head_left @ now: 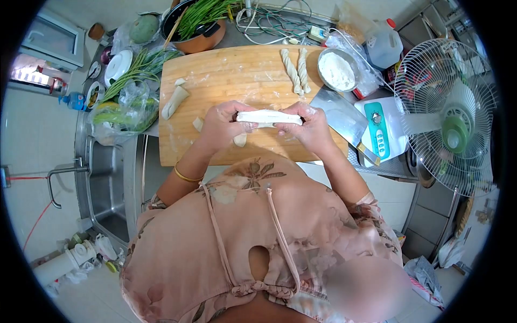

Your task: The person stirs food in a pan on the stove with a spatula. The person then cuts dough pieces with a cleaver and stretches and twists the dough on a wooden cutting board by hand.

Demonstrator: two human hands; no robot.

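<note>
A strip of white dough (269,117) is stretched level between my two hands, above the near part of a floured wooden board (226,70). My left hand (223,126) pinches its left end, thumb and fingers closed on it. At the other end my right hand (309,126) grips it the same way. Below the strip, a small dough piece (240,140) lies on the board, and another (198,124) shows beside my left wrist. Farther left rests a thicker dough piece (175,102). Two twisted dough sticks (291,71) lie at the back right.
Right of the board's back edge stands a metal bowl of flour (337,70). A broad cleaver (339,116) lies at the right edge, near a teal-and-white device (379,129) and a fan (452,118). Vegetables (129,107) and a sink (105,177) are left; a pot (199,37) stands behind.
</note>
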